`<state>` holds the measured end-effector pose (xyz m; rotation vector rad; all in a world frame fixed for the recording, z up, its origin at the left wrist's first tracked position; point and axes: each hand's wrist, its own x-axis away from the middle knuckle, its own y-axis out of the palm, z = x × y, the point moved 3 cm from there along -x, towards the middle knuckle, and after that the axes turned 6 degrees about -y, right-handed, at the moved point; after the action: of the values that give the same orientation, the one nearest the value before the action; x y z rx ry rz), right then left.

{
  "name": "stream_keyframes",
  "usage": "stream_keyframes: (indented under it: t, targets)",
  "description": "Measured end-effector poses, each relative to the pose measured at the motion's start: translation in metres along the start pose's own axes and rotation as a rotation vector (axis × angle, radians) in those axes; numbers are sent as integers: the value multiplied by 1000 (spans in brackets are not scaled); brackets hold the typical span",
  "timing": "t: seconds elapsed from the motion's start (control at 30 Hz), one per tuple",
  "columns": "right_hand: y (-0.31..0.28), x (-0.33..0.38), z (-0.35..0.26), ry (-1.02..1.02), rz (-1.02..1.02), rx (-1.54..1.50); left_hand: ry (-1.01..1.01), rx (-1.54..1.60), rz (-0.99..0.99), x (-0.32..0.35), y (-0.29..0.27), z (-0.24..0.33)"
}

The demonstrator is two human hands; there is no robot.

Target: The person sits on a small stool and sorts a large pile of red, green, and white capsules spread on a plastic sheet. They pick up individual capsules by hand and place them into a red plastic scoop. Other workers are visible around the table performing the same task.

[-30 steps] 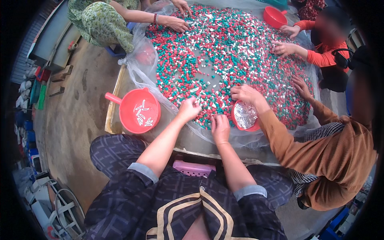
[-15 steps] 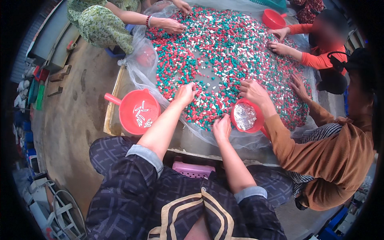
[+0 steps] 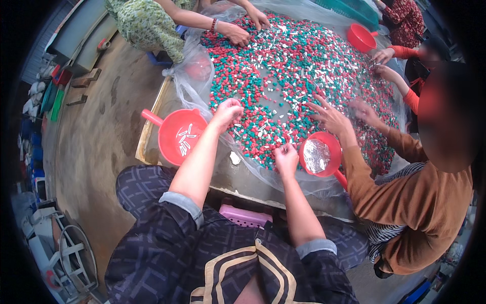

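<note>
A wide layer of small red, green and white pieces [image 3: 283, 66] covers a sheet of clear plastic. My left hand [image 3: 228, 114] hovers over the layer's near left edge, its fingers curled together; what they hold, if anything, is hidden. At the near edge my right hand [image 3: 286, 159] has its fingertips pinched close to the pieces, and I cannot make out anything between them. Left of my left forearm stands a red dipper [image 3: 169, 144] with several white slivers in it. Another red dipper [image 3: 331, 169], holding many pale slivers, sits just right of my right hand.
Right of me, a person in brown reaches over the pieces with a spread hand [image 3: 331, 121]. Across the work surface are other people's hands [image 3: 237, 34]. A third red dipper [image 3: 361, 38] and a green basket [image 3: 354, 11] stand at the far right. A pink stool [image 3: 245, 215] shows below.
The whole view has shifted a little. My left hand has drawn back leftward from the pieces, fingers still curled. The neighbour's hand by the right dipper has opened its fingers.
</note>
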<state>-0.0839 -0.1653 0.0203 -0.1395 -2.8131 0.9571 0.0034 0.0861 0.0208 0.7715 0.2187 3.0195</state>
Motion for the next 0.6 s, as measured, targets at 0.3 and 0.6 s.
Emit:
stream_keyframes:
  t: [0.3, 0.6]
  targets:
    - [29, -47, -31, 243, -330, -734, 165, -1435, 212, 16, 22, -13]
    - [47, -66, -46, -372, -326, 556, 203, -1399, 132, 9, 10, -11]
